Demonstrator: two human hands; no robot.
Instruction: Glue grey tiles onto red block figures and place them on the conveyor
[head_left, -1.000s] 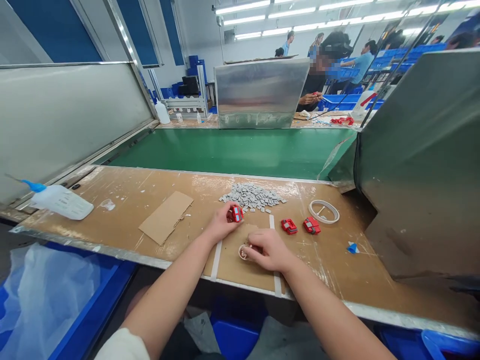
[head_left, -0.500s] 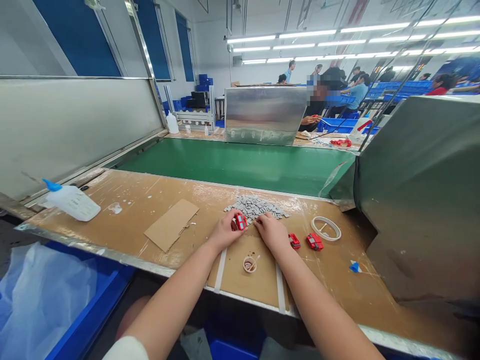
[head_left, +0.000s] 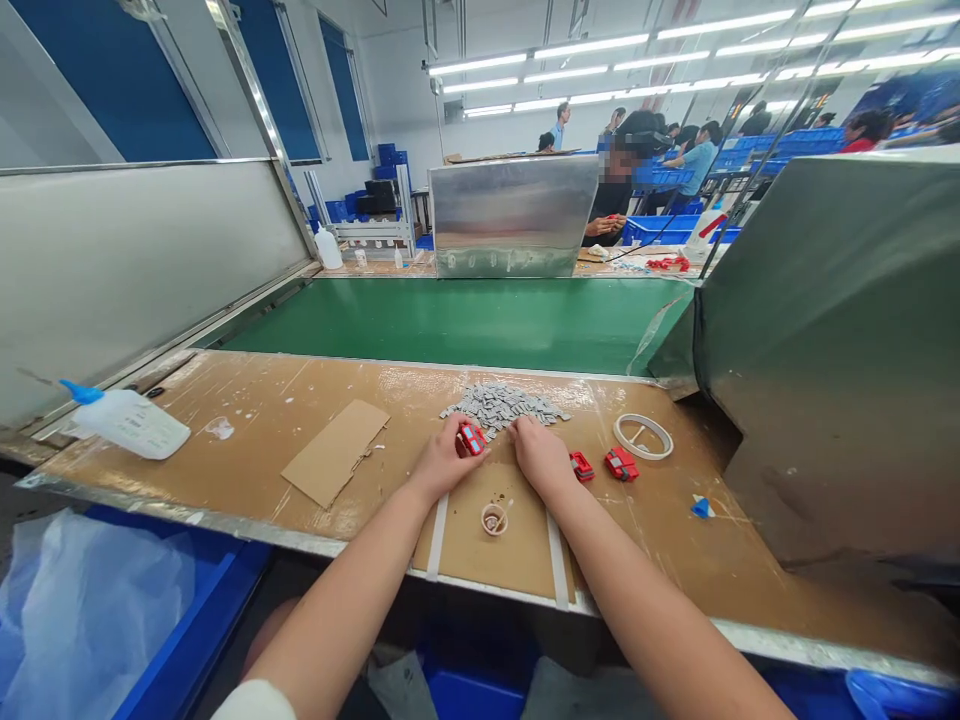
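Observation:
My left hand (head_left: 441, 460) is closed round a small red toy car (head_left: 472, 438) with pale windows. To its right my right hand (head_left: 538, 455) has its fingers pressed together at the near edge of a pile of small grey pieces (head_left: 504, 402); what they hold, if anything, is too small to make out. Beside my right wrist lies one red car part (head_left: 581, 466), and another red car (head_left: 621, 463) is a little farther right. A small cup (head_left: 494, 519) with a stick in it stands between my forearms.
A cardboard piece (head_left: 336, 453) and a white bottle (head_left: 131, 422) lie on the left. A tape ring (head_left: 643, 437) and a blue scrap (head_left: 703, 508) are right. Beyond runs a green belt (head_left: 465, 320); a person (head_left: 611, 205) sits across it.
The whole view has shifted slightly. My left hand still grips the red car, and my right hand has moved slightly away from it, staying at the grey pile.

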